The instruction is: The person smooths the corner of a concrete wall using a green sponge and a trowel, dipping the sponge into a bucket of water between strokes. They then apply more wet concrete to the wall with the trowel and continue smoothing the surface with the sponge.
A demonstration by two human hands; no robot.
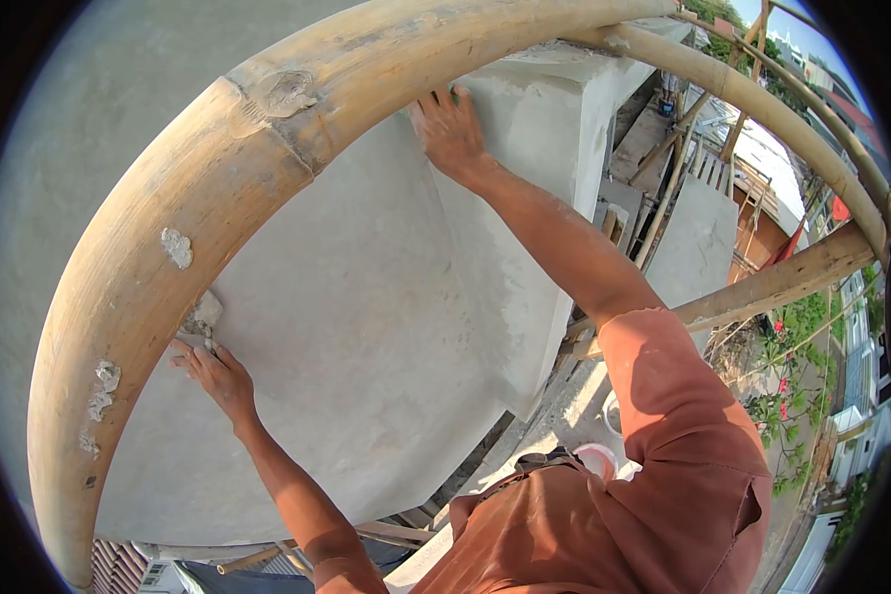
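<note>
My left hand (218,384) is closed around what looks like a trowel. A short neck rises from between the thumb and fingers to a clump of wet grey mortar (204,313), and the bamboo pole partly covers this end. Higher up, my right hand (449,131) lies against the smooth grey plastered wall (356,297), fingers stretched out and apart. Its fingertips reach the lower edge of the thick bamboo pole (193,188), which curves across the view in front of the wall. Nothing shows in the right hand.
Dried mortar blobs (176,247) stick to the bamboo. The wall's corner edge (576,148) stands right of my right hand. More bamboo poles (772,282) cross at the right, with a board (698,243) behind. A bucket (596,459) sits below. Plants (787,396) grow far down.
</note>
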